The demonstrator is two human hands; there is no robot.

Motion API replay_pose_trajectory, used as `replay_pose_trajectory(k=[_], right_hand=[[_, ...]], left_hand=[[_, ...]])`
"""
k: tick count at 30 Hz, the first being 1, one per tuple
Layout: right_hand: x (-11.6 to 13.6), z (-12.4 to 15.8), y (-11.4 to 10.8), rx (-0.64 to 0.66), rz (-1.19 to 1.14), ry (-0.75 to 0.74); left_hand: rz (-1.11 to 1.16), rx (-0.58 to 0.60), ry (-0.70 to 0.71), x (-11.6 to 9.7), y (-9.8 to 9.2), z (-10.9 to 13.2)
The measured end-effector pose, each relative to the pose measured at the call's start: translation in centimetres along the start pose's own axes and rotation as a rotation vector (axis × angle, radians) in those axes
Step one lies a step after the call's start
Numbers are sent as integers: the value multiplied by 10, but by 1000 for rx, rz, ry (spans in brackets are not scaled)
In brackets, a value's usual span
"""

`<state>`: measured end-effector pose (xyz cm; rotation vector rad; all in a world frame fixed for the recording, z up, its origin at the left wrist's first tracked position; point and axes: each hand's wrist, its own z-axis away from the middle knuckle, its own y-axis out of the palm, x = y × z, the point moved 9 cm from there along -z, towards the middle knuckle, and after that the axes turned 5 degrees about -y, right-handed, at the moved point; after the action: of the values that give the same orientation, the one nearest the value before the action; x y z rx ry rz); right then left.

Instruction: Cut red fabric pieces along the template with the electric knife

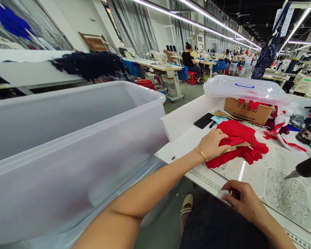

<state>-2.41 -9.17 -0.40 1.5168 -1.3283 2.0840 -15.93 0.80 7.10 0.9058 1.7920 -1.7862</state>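
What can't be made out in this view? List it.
Head view:
- Bin: its floor is hidden by the near wall.
- Red cloth: the part beneath the left hand is covered by that hand.
- Right hand: anything held is hidden by the curled fingers.
- Cardboard box: its top is hidden by the plastic case.
- Dark tool: cut off by the right edge and blurred.
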Motion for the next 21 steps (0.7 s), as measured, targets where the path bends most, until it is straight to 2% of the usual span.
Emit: replay_pose_trajectory(k=[1,2,4,6,10,13,15,18,21], right_hand=[[0,1,-2,-46,-24,-15],[1,2,-2,-84,-51,-39],[8,3,2,-123,-96,-94],[16,6,13,-112,-120,-142],[18,13,52,20,-87,-185],[-3,19,81,100,-36,-169],[-23,23,95,109,-4,-157],[-54,29,104,80,45,-139],[-76,39,98,25,77,-146]], left_hand=[[35,-3,-5,2,-2,21],[169,53,-30,6,2,43],[438,278,-138,14,31,88],[660,362,-248,24,58,127],[975,261,-412,57,101,177],[1177,169,-612,98,140,208],[1222,120,-718,125,166,225],[1223,51,-874,166,201,237],[1218,-28,-1000,203,220,226]])
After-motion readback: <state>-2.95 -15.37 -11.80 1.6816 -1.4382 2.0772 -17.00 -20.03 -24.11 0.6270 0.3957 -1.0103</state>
